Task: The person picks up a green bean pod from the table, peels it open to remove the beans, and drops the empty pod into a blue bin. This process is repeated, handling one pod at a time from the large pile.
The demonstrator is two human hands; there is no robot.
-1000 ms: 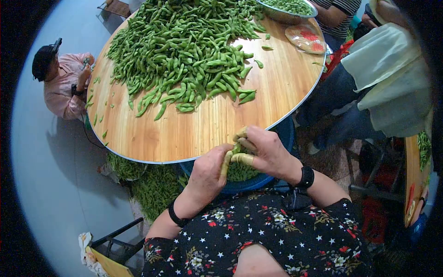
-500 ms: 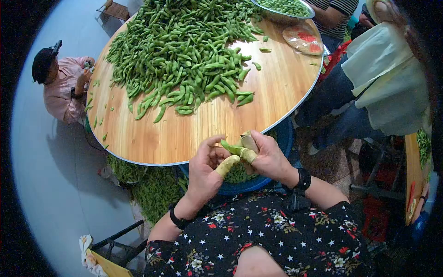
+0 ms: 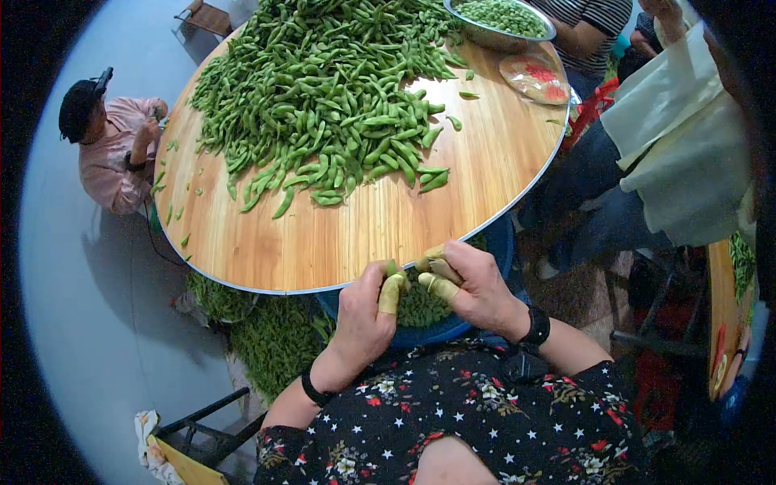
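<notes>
Left hand [image 3: 364, 314]: your thumb and forefinger are pinched on a green pod [image 3: 392, 267], only its tip visible above the thumb; the rest is hidden. Hold it firm but light; squeezing hard would probably crush whatever is inside. Yellowish finger covers [image 3: 390, 296] look a bit slick, so grip with the pad, not the edge.

Right hand [image 3: 485, 288]: thumb and forefinger sit near each other, narrow gap, just beside the left ones, not touching. Can't tell if anything's between them. Line that thumb up with the pod's seam before pressing, and let short thumb strokes do the work rather than the wrists.

Both hands are above the blue tub [image 3: 505, 242], green bits [image 3: 422, 309] inside it, so work low and centred over it; anything slipping should then land in there, not on the floor.

Beyond: near edge of the tabletop [image 3: 323, 255] just past your fingertips; don't knock knuckles on it. Big pod pile [image 3: 323, 113] further back; loose pods [image 3: 327, 198] at its near edge look the easiest reach. Metal bowl [image 3: 483, 35] of green beans [image 3: 501, 16] at the far right, well apart.
</notes>
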